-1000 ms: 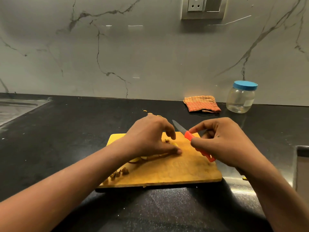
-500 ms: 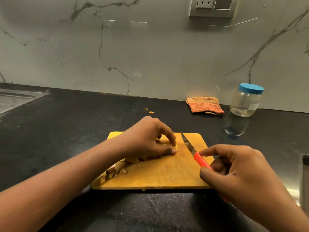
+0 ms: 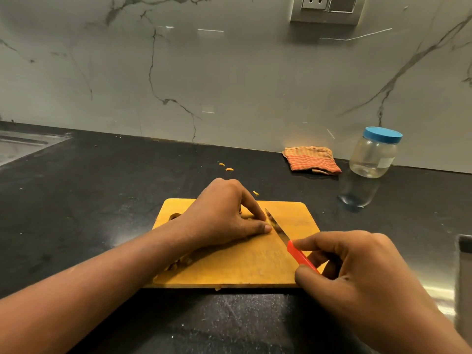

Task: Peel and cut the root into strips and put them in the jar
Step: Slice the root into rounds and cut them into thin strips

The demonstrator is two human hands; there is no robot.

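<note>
A yellow cutting board lies on the black counter in front of me. My left hand lies over the yellow root in the middle of the board, fingers curled down onto it, so little of the root shows. My right hand grips the red handle of a small knife. Its blade rests on the board right beside my left fingertips, at the root's exposed end. Brown peel scraps lie on the board under my left wrist. The clear jar with its blue lid on stands at the back right.
A folded orange cloth lies left of the jar by the marble wall. A few yellow bits are scattered on the counter behind the board. A steel sink drainer sits far left, and a steel edge at the right.
My right hand drew the knife back toward me and then set the blade against the root end by my left fingertips. My left hand stayed on the root.
</note>
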